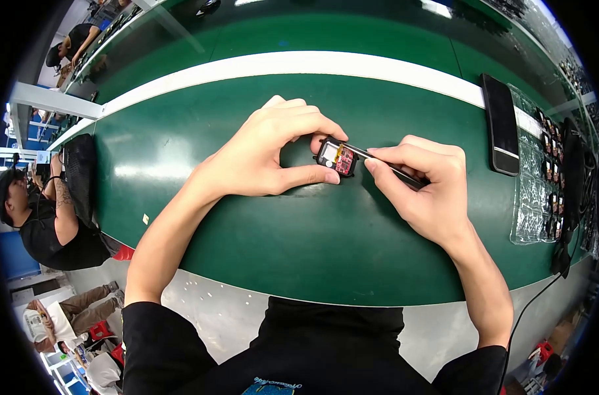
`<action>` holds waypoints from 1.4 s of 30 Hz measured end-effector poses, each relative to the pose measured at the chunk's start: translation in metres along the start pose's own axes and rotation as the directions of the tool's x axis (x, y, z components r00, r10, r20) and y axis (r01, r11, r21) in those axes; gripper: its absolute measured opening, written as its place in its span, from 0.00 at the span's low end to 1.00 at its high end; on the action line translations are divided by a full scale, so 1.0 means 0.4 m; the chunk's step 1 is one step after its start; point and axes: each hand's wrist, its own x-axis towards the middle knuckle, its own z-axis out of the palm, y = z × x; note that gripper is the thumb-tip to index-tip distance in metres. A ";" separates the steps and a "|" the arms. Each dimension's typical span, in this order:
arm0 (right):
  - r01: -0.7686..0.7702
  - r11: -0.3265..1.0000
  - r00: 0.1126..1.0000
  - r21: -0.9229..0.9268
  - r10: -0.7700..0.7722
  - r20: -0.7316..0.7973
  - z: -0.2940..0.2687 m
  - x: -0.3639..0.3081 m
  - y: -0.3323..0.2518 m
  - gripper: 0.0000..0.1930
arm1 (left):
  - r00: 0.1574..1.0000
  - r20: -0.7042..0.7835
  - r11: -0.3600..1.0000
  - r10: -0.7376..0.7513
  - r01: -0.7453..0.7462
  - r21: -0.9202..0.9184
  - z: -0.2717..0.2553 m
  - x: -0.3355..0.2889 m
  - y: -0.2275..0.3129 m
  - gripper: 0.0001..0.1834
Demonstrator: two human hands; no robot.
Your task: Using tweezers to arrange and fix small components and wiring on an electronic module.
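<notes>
Near the middle of the green table, my left hand (273, 148) pinches a small black watch case (337, 157) between thumb and fingers. Its open face shows a red circuit board, a silvery part and a bit of yellow tape. My right hand (428, 178) grips a dark, slim pen-like tool (395, 170), held like a pencil. The tool's tip reaches the upper right edge of the case; whether it touches a part inside I cannot tell.
A black smartphone (500, 125) lies at the right, beside a clear plastic tray (531, 197) of small parts. Dark cables (566, 250) hang at the right edge. A white bar (286, 64) crosses behind my hands. A black bag (79, 178) and a seated person (46, 227) are at the left.
</notes>
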 end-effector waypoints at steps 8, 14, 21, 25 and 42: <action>-0.083 0.989 0.993 0.125 0.093 -0.076 0.011 -0.001 0.001 0.06 | 1.000 0.018 0.999 0.016 -0.017 0.035 -0.004 -0.004 0.003 0.29; -0.094 0.995 0.991 -0.013 0.095 0.093 0.014 0.009 -0.030 0.16 | 1.000 0.018 1.000 0.015 -0.015 0.023 -0.002 -0.013 -0.005 0.30; -0.008 0.994 0.995 -0.111 0.019 0.101 0.040 0.005 -0.033 0.23 | 0.996 0.052 0.987 -0.075 0.082 -0.140 -0.024 -0.012 0.004 0.39; -0.015 0.992 0.995 -0.123 0.027 0.097 0.038 0.000 -0.036 0.22 | 0.995 0.081 0.989 -0.065 0.075 -0.126 -0.020 -0.010 0.010 0.37; 0.038 0.957 0.989 -0.287 -0.078 -0.128 -0.195 -0.066 -0.024 0.20 | 0.932 -0.164 0.899 -0.322 0.247 -0.363 -0.138 0.043 -0.166 0.14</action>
